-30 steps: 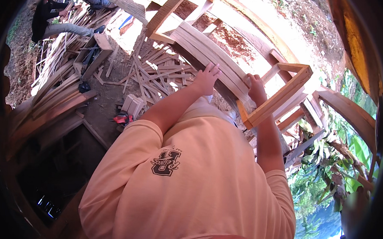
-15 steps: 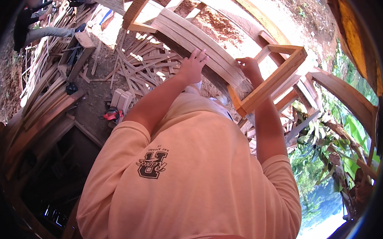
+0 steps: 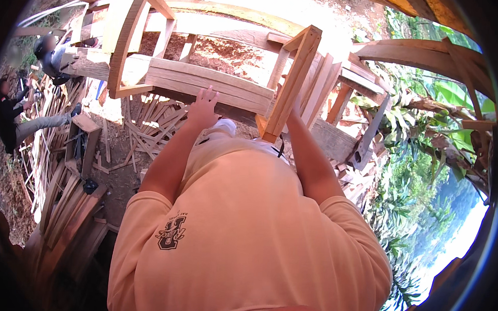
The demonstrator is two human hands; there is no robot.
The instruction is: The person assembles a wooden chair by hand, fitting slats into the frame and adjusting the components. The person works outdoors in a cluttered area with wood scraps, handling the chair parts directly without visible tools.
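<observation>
The left hand [image 3: 202, 107] reaches forward with its fingers [image 3: 207, 94] spread apart and flat, tips pressed to the near edge of the stack of pale planks [image 3: 207, 85]; nothing is gripped there, it is a resting touch only. The right hand [image 3: 295, 110] is mostly hidden behind the wooden frame [image 3: 293, 80]; it sits at the frame's lower part, but whether the fingers are closed round the rail I cannot tell. The frame stands just ahead of the right forearm, tilted, its long side rail running from the low corner near the shirt up and away toward the top of the view; so the right hand is plainly the nearer one, the left lying off to the frame's left across the planks. The planks run crosswise, left to right, with the frame touching their right end.

As for markings: a dark emblem [image 3: 172, 233] sits on the left of the peach shirt [image 3: 246, 237]; no package or sign shows elsewhere. Offcut strips [image 3: 146, 127] litter the ground below; two other people [image 3: 20, 114] are far left, well apart; a curved chair part [image 3: 127, 41] stands beyond the planks.
</observation>
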